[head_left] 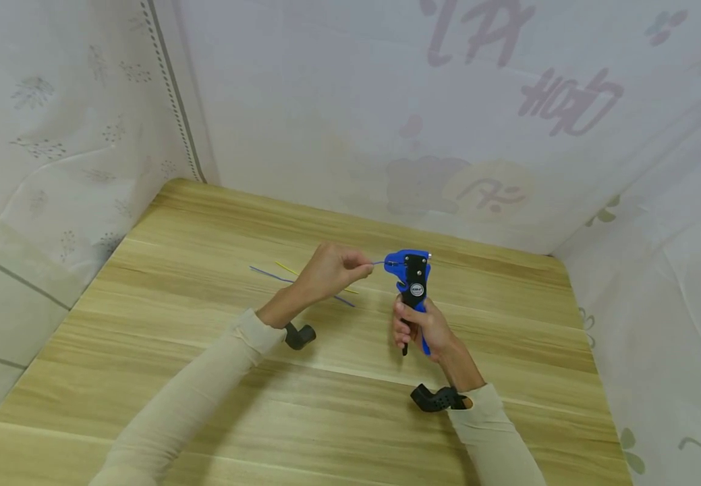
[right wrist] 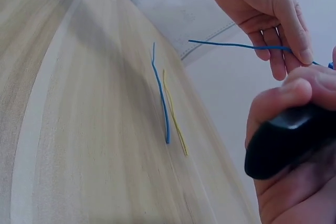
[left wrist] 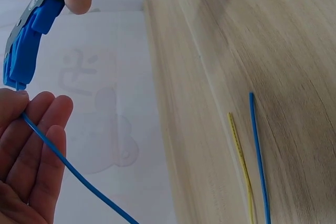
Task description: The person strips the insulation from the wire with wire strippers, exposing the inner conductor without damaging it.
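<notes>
My right hand [head_left: 424, 327] grips the handles of a blue and black wire stripper [head_left: 415, 277], held upright above the table with its nose toward the left. Between thumb and fingertips, my left hand [head_left: 333, 271] pinches a blue wire [left wrist: 79, 177]. One end of this wire reaches the stripper's nose, while the rest trails back past the left palm, plain in both wrist views. The right wrist view shows a black handle end [right wrist: 283, 142] inside the right hand; the stripper's head lies mostly outside that view.
On the wood-grain table [head_left: 338, 418], below the left hand, lie another blue wire [left wrist: 259, 153] and a yellow wire [left wrist: 241, 156], close together. Black curved wrist mounts [head_left: 435, 398] stick out at both cuffs. Printed white cloth [head_left: 326, 101] hangs behind the table and at its sides.
</notes>
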Demonstrator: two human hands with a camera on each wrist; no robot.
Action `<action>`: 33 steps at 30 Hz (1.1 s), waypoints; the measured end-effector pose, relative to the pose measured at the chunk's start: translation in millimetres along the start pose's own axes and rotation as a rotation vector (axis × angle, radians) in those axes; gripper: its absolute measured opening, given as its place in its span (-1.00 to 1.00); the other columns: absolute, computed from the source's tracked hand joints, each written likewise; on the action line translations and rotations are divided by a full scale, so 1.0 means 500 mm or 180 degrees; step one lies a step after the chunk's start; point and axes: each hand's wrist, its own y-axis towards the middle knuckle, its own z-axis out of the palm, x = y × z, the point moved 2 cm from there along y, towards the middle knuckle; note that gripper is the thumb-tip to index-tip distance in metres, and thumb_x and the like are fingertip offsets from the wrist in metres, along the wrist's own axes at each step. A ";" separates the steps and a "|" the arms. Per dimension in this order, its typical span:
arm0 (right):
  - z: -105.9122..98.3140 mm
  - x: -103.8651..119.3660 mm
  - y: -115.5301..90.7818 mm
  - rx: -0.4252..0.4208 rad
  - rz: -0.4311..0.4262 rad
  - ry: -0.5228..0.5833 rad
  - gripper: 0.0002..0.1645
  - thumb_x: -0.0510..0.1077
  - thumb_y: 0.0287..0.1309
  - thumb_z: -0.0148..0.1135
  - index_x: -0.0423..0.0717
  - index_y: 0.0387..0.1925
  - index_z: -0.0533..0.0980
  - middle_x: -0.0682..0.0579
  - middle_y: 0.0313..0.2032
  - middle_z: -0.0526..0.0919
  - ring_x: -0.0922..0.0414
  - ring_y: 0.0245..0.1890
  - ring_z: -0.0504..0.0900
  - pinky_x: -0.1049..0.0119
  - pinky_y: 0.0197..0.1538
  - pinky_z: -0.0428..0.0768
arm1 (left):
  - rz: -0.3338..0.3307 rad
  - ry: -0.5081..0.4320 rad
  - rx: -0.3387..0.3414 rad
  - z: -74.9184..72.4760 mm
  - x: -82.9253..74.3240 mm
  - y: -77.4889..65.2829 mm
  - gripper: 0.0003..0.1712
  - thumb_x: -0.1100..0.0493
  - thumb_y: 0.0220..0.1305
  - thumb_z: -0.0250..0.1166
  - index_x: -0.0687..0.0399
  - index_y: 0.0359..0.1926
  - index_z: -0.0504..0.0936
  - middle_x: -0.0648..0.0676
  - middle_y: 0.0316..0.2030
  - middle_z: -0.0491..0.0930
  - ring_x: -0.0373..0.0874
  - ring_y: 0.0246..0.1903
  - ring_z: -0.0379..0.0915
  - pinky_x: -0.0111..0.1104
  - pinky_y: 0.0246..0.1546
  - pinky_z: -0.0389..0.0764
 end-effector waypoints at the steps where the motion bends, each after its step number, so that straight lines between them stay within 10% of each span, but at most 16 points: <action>1: 0.001 -0.001 0.000 -0.0043 -0.0006 0.0002 -0.75 -0.13 0.50 -0.07 -0.06 -0.39 0.31 0.11 -0.66 0.33 0.19 -0.70 0.35 0.33 -0.53 0.51 | -0.0006 0.0010 0.0007 0.001 0.000 0.000 -0.87 0.20 0.30 0.34 0.11 -0.31 0.79 0.00 -0.39 0.76 -0.25 -0.40 0.65 -0.36 -0.34 0.63; 33: -0.008 -0.005 -0.002 -0.0111 -0.0096 0.0055 -0.75 -0.20 0.50 -0.11 -0.03 -0.40 0.30 0.16 -0.67 0.32 0.22 -0.72 0.29 0.38 -0.58 0.46 | -0.0144 0.0068 -0.0004 -0.001 0.009 -0.003 -0.87 0.18 0.32 0.33 0.07 -0.33 0.78 -0.03 -0.44 0.74 -0.22 -0.37 0.67 -0.29 -0.24 0.66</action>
